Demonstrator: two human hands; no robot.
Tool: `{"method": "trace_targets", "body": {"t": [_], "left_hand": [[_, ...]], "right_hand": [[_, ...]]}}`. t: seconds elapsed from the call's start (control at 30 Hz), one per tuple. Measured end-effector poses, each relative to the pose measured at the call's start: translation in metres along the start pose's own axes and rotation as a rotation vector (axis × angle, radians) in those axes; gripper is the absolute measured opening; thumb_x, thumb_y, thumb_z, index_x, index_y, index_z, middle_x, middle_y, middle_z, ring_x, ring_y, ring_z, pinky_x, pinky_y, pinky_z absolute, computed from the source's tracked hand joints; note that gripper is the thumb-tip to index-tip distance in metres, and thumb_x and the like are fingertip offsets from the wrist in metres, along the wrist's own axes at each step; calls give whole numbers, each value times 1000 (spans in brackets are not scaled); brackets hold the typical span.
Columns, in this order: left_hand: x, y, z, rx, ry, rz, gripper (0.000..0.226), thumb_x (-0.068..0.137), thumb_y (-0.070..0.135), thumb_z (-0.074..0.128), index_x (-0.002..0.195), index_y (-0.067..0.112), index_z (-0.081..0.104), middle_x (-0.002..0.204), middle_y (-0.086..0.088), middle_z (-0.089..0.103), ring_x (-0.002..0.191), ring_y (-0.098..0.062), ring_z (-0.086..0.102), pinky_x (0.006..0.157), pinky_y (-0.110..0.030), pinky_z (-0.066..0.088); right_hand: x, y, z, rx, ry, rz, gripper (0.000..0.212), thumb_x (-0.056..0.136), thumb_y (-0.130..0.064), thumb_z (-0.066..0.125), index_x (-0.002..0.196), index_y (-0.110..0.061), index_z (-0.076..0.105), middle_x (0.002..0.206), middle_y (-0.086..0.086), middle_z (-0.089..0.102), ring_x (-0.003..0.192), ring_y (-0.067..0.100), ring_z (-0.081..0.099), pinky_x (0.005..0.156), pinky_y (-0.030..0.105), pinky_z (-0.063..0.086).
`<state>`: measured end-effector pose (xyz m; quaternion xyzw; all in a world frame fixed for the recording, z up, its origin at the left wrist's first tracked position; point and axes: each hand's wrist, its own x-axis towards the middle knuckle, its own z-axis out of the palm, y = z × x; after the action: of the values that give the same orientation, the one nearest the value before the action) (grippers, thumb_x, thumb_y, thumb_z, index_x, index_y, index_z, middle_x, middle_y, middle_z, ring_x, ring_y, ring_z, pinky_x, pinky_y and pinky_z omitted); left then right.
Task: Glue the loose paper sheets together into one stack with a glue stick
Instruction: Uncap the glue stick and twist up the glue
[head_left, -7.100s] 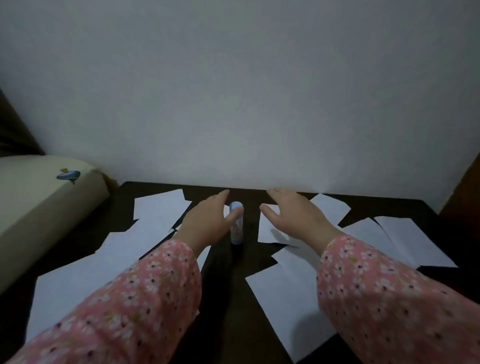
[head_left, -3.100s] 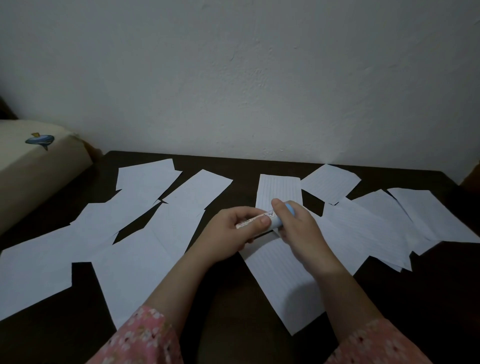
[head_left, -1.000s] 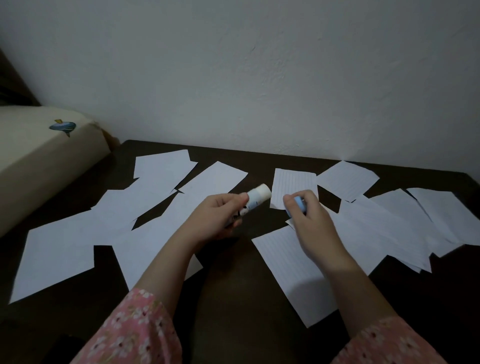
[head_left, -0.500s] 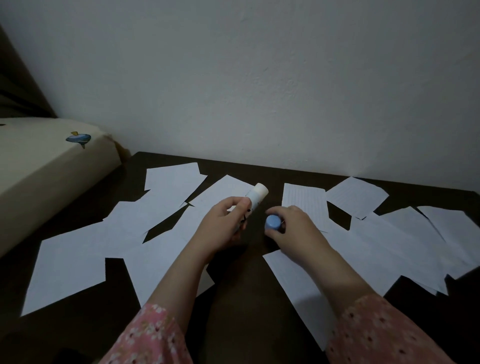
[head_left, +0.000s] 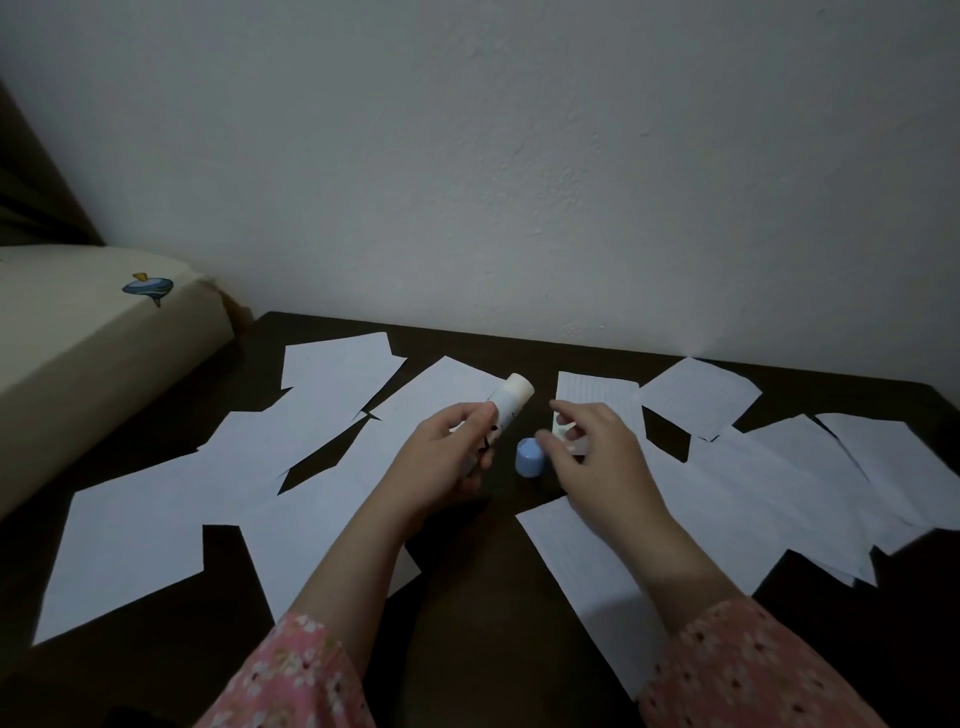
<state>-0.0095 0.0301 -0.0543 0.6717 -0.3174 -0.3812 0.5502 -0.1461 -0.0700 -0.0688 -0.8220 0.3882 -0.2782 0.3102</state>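
My left hand (head_left: 451, 457) grips a white glue stick (head_left: 508, 404) with its cap off, the open end pointing up and away. The blue cap (head_left: 529, 457) stands on the dark table (head_left: 478, 613) between my hands. My right hand (head_left: 597, 457) hovers just right of the cap with its fingers spread, holding nothing. Several loose white paper sheets lie scattered around: a lined sheet (head_left: 597, 396) beyond my right hand, a long sheet (head_left: 592, 566) under my right forearm, and sheets at the left (head_left: 140, 530).
A cream cushion (head_left: 78, 343) with a small blue print borders the table's left side. A pale wall (head_left: 519, 182) rises directly behind the table. More sheets overlap at the right (head_left: 831, 478). Pink floral sleeves cover both forearms near the bottom.
My right hand pulled the blue cap off the glue stick, set it down on the table and has let go of it. My left hand keeps the stick.
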Motion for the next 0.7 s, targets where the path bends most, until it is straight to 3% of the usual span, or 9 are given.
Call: {"method": "trace_targets", "body": {"t": [0.1,0.17,0.27,0.43,0.6,0.7], "left_hand": [[-6,4,7,-151,-154,-28,36,94,48,47,115,20,58,81,-8,59,61,-12,50,55,-23,40],[-10,5,16,-256,-266,-31,44,95,48,46,120,12,53,77,-9,56,52,-12,40,49,-22,29],[-15,4,31,-342,-404,-60,56,94,47,46,126,1,44,74,-9,53,49,-11,36,45,-21,20],[-18,0,40,-368,-535,-125,50,93,50,46,118,7,51,81,-8,56,56,-12,46,46,-18,34],[-15,1,39,-229,-484,-86,45,93,42,49,122,9,59,97,-11,64,65,-11,53,58,-21,41],[-14,0,38,-169,-461,-96,33,93,31,53,116,9,63,94,-9,68,66,-13,54,59,-21,45]], "right_hand": [[-13,-3,-12,266,88,65,36,95,-39,52,128,-27,56,115,-14,52,97,-4,50,72,10,39],[-23,-4,-19,479,-39,168,36,91,-47,51,123,-32,58,111,-18,58,100,-3,53,78,15,43],[-36,-2,-25,770,-218,262,39,89,-50,48,115,-27,65,106,-5,71,105,10,64,88,30,48],[-44,2,-33,1005,-175,279,39,84,-39,54,111,-13,66,103,7,72,100,18,68,86,31,54],[-43,11,-36,1041,-68,316,33,88,-36,55,111,-14,64,105,6,72,103,18,68,93,38,53],[-41,13,-35,1115,-33,345,23,93,-31,53,107,-16,64,105,6,73,103,17,68,95,38,51]]}}
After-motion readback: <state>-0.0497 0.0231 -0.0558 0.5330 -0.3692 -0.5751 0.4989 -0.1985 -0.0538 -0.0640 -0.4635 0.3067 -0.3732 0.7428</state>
